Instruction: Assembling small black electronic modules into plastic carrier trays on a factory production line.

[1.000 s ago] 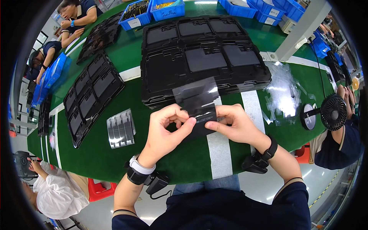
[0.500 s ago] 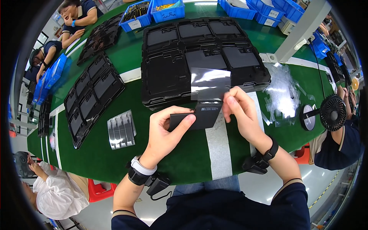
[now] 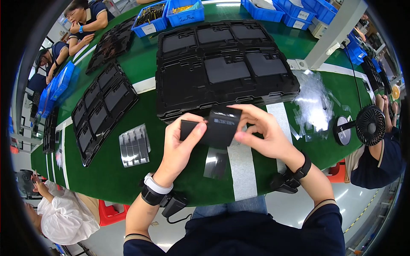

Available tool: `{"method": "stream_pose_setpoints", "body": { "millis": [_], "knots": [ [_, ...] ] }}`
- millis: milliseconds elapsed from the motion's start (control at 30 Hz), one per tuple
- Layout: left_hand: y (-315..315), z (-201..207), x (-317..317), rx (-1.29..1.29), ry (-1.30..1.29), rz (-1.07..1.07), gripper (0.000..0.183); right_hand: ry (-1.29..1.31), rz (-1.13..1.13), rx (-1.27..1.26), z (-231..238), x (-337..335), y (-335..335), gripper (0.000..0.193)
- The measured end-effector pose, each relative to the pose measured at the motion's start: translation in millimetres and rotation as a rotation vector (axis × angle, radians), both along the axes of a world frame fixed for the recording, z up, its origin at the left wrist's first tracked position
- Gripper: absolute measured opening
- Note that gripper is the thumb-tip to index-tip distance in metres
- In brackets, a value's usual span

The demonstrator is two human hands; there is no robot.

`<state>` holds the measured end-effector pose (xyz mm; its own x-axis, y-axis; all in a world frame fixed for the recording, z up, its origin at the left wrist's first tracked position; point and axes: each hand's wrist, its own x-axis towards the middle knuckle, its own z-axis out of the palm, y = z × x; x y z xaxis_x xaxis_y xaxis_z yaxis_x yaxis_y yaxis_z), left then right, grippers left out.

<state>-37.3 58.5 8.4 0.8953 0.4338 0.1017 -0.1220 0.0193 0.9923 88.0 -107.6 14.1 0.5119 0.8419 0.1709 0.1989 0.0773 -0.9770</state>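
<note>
In front of me a thin black flat panel point(image 3: 223, 128) with small pale print is held in the air, tilted. My left hand point(image 3: 183, 135) is closed on its left portion, thumb on top. My right hand point(image 3: 258, 132) is closed round its right edge, index finger along the top edge and thumb lower down. A clear film strip point(image 3: 216, 163) shows below the panel's lower edge; whether it is attached to the panel I cannot tell. Beyond my hands lies a stack of black trays point(image 3: 179, 87) with dark flat panels in several compartments; the near-left compartment holds no panel.
Left are clear film sheets point(image 3: 135, 145) and another black tray point(image 3: 104, 109). At right lie a heap of clear film pieces point(image 3: 315, 100) and a small black fan point(image 3: 370, 125). Blue bins point(image 3: 185, 16) line the back, near a metal post point(image 3: 337, 36). Other people sit around the table.
The film stood up above the panel before and now shows below it. The panel has shifted slightly left and turned; my right hand has moved from the film to the panel's right edge.
</note>
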Motion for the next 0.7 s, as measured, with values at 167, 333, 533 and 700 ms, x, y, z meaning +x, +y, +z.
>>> {"method": "stream_pose_setpoints", "body": {
  "millis": [167,333,533,700],
  "knots": [
    [-2,4,0,0.039,0.02,-0.09,0.014,0.223,0.013,0.119,1,0,-3,0.037],
    [-4,4,-1,0.072,0.016,-0.077,0.013,-0.465,0.0,0.057,-2,8,-11,0.036],
    [-1,2,-2,0.084,0.018,-0.151,0.01,-0.44,-0.011,0.16,-1,-9,2,0.033],
    [-6,3,-1,0.014,-0.031,-0.075,0.011,-0.431,-0.042,0.049,4,-4,-8,0.032]
  ]
}}
